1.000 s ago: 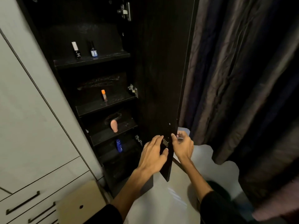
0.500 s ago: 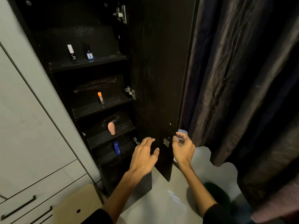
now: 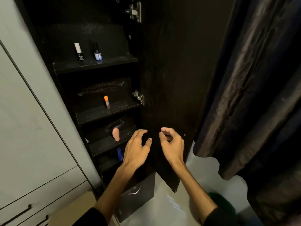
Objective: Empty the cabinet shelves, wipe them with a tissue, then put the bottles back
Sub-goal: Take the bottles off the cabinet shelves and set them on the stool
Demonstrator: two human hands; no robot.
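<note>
A narrow black cabinet stands open, its door [image 3: 175, 79] swung out to the right. On the top shelf [image 3: 96, 66] stand a white-capped black bottle [image 3: 79, 52] and a small blue-labelled bottle [image 3: 97, 53]. An orange-capped tube [image 3: 106, 101] is on the second shelf, a pink bottle [image 3: 116, 134] on the third, a blue bottle [image 3: 119, 154] on the fourth, partly behind my left hand. My left hand [image 3: 138, 149] hovers with fingers spread in front of the lower shelves. My right hand [image 3: 171, 144] hangs loosely curled before the door, holding nothing.
A white wardrobe with drawers [image 3: 32, 160] fills the left side. A dark curtain [image 3: 254, 95] hangs on the right. A dark drawer box [image 3: 136, 194] sits at the cabinet foot on the pale floor, a tan box [image 3: 73, 212] at lower left.
Both hands have let go of the door edge and moved left and up toward the shelves. The door has swung wider open.
</note>
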